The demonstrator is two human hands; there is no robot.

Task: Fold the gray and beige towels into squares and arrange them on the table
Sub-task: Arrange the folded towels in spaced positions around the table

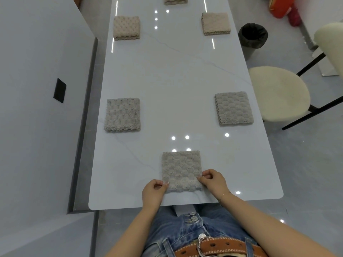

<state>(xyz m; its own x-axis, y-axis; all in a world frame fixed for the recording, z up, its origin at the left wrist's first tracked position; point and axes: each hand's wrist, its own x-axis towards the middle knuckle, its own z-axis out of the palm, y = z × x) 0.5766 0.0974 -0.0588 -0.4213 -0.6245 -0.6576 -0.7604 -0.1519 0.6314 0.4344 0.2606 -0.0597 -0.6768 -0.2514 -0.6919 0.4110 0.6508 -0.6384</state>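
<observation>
- Step in hand, as judged: final squaring and placing of the nearest gray towel [181, 170], lying flat and already folded square at lower centre of the frame, near the close edge of the table [176, 75].
- Left hand [153, 191]: fingers curled, fingertips pinching the towel's near-left corner.
- Right hand [213, 180]: thumb and forefinger closed on the towel's right edge, low down near the corner.
- Other pieces: two gray folded towels at mid-frame, one left [122, 115], one right [233, 108]; two beige folded towels in the upper frame, left [126, 27] and right [215, 23]; a third beige one [175, 0] cut off at the top edge.
- All six appear folded; layout reads as symmetrical pairs with end pieces on the centre line.
- Next move, as judged: align the towel with the table's centre line, flatten its near edge, then release both pinches without dragging the layers.
- Risk: lifting the corners could spring the fold open.
</observation>
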